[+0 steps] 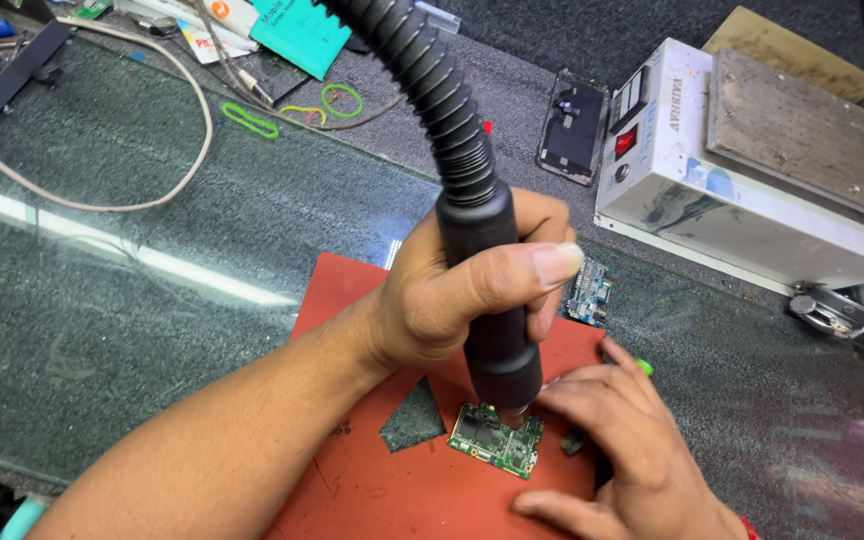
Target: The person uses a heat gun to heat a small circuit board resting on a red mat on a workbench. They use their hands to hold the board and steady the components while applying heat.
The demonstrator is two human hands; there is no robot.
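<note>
Fingers of the left hand (452,290) are wrapped tight around the black handle of a hot-air tool (487,290), thumb pressed across its front. The tool stands nearly upright, its ribbed black hose (422,70) arching up and out of the top of the view. Its nozzle end points down at a small green circuit board (497,440), just above or touching the board's upper edge; which of the 2 I cannot tell.

The board lies flat on a red mat (392,490), which has a ragged hole (412,418) cut through it just left of the board. The right hand (622,450) rests on the mat beside the board's right edge, fingers together and bent down over something small; a bright green tip (644,367) shows past the fingers, but what the hand grips is hidden.

A second, bluish circuit board (589,293) lies at the mat's far edge, partly behind the left hand. The mat sits on a glass-topped bench (102,300). Further back lie a phone frame (572,125), a white box-shaped heating unit (742,190) with a grey metal plate on top, 2 green rubber bands (250,120), and a pale cable (152,190) looping across the glass. No open container is in sight.
</note>
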